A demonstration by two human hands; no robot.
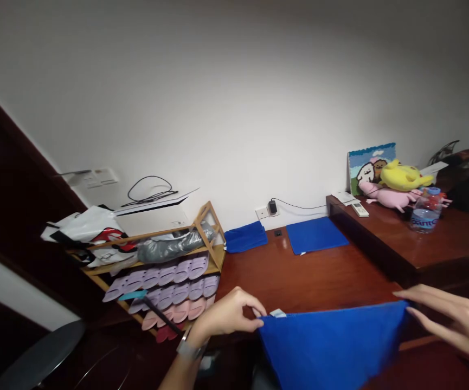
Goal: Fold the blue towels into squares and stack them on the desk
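A plain blue cloth (332, 346) hangs down from both of my hands at the desk's near edge, its top edge stretched between them. My left hand (234, 314) pinches the upper left corner, close to a small white label (277, 313). The upper right corner is between the thumb and fingers of my right hand (449, 319). The cloth's lower part runs out of view. Two more blue cloths lie folded flat at the back of the brown desk (315, 276): a smaller one (245, 237) on the left and a wider one (316, 235) on the right.
Left stands a wooden rack (213, 254) with several rows of slippers (181, 271) and a white box (153, 216) on top. On the raised surface at right are a water bottle (425, 211), plush toys (400, 176), a picture (366, 162) and a remote (360, 209). A charger (272, 206) is plugged into the wall.
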